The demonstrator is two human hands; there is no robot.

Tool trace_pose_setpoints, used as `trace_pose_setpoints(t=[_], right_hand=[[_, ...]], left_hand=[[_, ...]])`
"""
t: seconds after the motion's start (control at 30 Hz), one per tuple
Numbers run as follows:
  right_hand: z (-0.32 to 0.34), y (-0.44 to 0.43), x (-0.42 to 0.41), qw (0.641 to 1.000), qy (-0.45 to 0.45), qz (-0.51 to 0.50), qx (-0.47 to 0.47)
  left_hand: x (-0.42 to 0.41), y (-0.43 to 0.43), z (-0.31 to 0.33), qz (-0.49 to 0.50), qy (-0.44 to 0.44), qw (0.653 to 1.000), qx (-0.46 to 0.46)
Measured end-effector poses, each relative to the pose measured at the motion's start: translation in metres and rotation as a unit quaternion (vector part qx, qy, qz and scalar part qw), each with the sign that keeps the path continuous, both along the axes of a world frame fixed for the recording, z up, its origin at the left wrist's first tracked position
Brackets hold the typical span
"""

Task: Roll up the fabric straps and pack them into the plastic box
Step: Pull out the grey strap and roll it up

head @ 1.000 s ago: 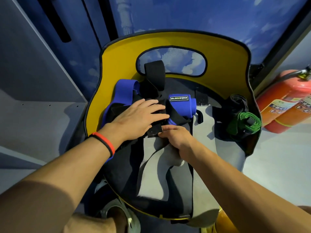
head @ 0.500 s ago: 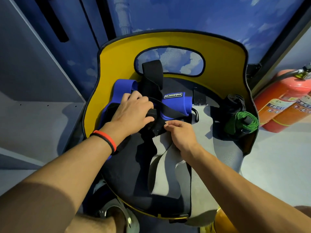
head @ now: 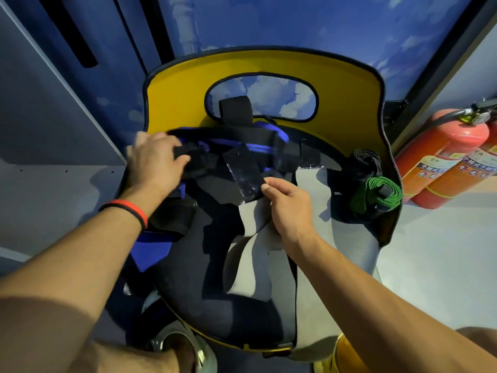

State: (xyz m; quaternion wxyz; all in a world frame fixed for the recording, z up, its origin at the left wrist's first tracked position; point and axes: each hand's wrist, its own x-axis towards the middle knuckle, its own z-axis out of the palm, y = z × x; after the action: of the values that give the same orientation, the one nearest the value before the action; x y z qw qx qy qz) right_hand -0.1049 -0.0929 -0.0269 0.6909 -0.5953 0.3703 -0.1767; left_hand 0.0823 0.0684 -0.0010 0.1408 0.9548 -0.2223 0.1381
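Grip: left hand [head: 156, 162] fisted round black-and-blue fabric strap [head: 236, 138], blurred. right hand [head: 289, 205] pinches its black rough fastener tab [head: 243, 173]. Risk: tab snags grey flat strap [head: 312, 189] under right palm; the tangle between grips would spoil the roll. plastic box not visible.

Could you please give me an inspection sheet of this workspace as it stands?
Surface: black chair seat, yellow backrest behind.
Job's things: blue-and-black strap spread across the seat; grey straps lying loose; green strap rolled at the right edge; plastic box not in view.
Clutter: nothing seen.
Grips: left hand holds the blue-and-black strap; right hand pinches a black tab.
Cables: nothing seen.
Surroundings: red fire extinguishers on the floor, right; blue sky-print wall.
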Motion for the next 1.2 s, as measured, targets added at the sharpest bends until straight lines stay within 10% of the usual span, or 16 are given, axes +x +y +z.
trace_pose_setpoints(t=[0.13, 0.53, 0.87, 1.07, 1.2], right_hand=[[0.013, -0.009, -0.014, 0.997, -0.05, -0.002, 0.052], [0.022, -0.004, -0.014, 0.991, -0.031, 0.002, 0.13], [0.017, -0.018, -0.014, 0.98, -0.069, -0.009, 0.189], [0.021, -0.024, -0.018, 0.966, -0.134, 0.05, 0.217], [0.028, -0.024, -0.022, 0.972, -0.119, 0.068, 0.19]], left_hand=[[0.022, 0.032, -0.006, 0.107, 0.089, 0.986, -0.097], [-0.004, -0.015, -0.027, -0.008, 0.178, 0.977, -0.115], [-0.041, -0.041, 0.012, -0.206, 0.002, 0.972, -0.111], [-0.094, -0.056, 0.036, -0.222, 0.433, 0.855, -0.176], [-0.104, -0.048, 0.024, -0.232, 0.454, 0.842, -0.176]])
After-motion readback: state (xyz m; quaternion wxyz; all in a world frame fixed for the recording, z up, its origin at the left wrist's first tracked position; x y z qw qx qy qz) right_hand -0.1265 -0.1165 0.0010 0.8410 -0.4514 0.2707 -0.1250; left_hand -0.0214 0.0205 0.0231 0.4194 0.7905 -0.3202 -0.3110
